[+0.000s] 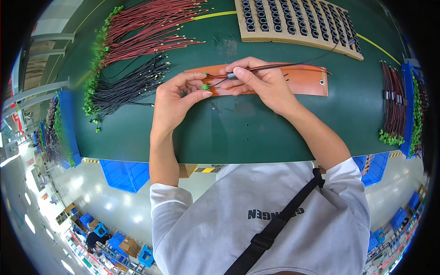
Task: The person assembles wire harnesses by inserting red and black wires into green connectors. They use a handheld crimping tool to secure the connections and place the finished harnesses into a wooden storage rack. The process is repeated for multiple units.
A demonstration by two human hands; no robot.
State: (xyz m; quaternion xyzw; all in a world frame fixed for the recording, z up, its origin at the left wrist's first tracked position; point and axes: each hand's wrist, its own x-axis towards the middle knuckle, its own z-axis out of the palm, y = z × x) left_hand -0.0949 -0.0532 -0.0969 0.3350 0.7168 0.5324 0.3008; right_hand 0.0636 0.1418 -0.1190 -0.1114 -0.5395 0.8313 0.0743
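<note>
Left hand (176,98) pinches the green connector (205,86) at the end of a red-and-black wire pair (275,67); right hand (263,82) pinches a small dark ferrite ring (232,75) on those wires, over the orange mat (307,80). Looks like threading the ring along; next move needs a steady slide. Around: red wires (151,32), black wires (123,87) far left, ring tray (298,23) behind, finished bundles (394,105) right. Tabletop (229,133) path unobstructed.

Bright even overhead light, sharp centre, fisheye bending, black corners
</note>
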